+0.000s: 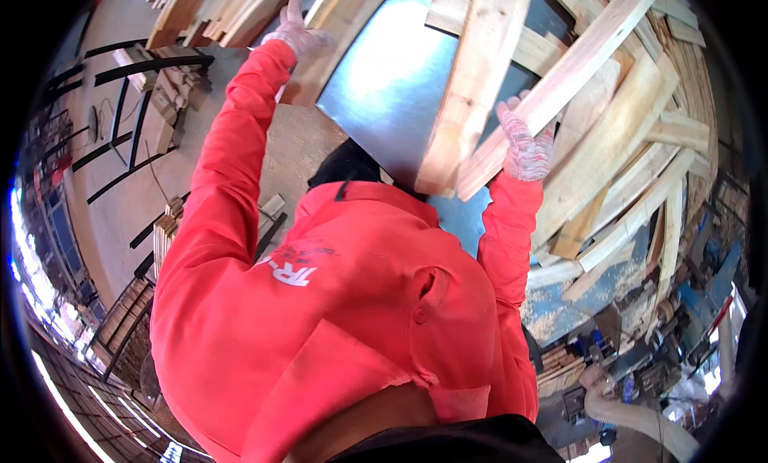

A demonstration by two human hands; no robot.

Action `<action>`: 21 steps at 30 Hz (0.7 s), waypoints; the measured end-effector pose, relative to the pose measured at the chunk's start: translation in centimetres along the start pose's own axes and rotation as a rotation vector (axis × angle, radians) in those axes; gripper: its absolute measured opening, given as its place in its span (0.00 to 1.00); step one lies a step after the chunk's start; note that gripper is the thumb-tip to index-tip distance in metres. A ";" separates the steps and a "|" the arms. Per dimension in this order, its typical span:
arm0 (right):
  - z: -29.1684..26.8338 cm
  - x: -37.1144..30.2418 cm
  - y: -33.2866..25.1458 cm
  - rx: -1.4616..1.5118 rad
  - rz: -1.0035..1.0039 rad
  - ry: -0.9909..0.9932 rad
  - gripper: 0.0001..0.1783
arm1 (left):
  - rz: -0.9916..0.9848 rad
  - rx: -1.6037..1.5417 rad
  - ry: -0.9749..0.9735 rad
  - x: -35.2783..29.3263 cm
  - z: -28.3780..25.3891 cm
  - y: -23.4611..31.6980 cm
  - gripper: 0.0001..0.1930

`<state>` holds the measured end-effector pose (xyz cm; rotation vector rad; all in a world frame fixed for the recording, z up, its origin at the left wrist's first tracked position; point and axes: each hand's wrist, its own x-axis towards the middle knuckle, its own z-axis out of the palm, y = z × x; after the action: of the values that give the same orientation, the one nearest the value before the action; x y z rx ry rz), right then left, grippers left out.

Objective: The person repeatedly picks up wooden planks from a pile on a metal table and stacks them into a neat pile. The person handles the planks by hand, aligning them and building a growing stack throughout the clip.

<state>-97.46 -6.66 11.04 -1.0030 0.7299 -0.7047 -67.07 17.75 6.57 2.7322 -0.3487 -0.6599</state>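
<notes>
My right hand, in a pale knitted glove, grips the edge of a long light wooden plank that slants up to the far right. Beside that plank, a wider knotted board lies across the shiny metal table. My left hand, gloved alike, reaches far forward with its fingers apart. It is at the side of a board along the table's left edge, and I cannot tell whether it presses on it. Both arms are in red sleeves.
Several loose boards lie in a crossing heap on the right. Stacked planks stand at the far left, near black metal bars. Sawdust covers part of the blue surface at right. A thick hose runs at the lower right.
</notes>
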 end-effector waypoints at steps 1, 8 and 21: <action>0.0 1.3 2.3 0.204 0.168 -0.093 0.31 | -0.162 0.009 -0.111 -0.1 -1.8 1.1 0.66; 15.0 -1.9 12.5 -0.917 0.022 -0.277 0.42 | 0.048 -0.077 -0.422 -2.3 0.6 2.9 0.37; 5.2 -1.8 5.8 -1.649 0.207 0.185 0.66 | 0.197 0.138 -0.120 -3.9 -3.3 3.3 0.49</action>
<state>-93.24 -0.60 7.93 -2.2823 1.6043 0.1699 -69.40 16.65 12.10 2.7434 -0.7056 -0.7732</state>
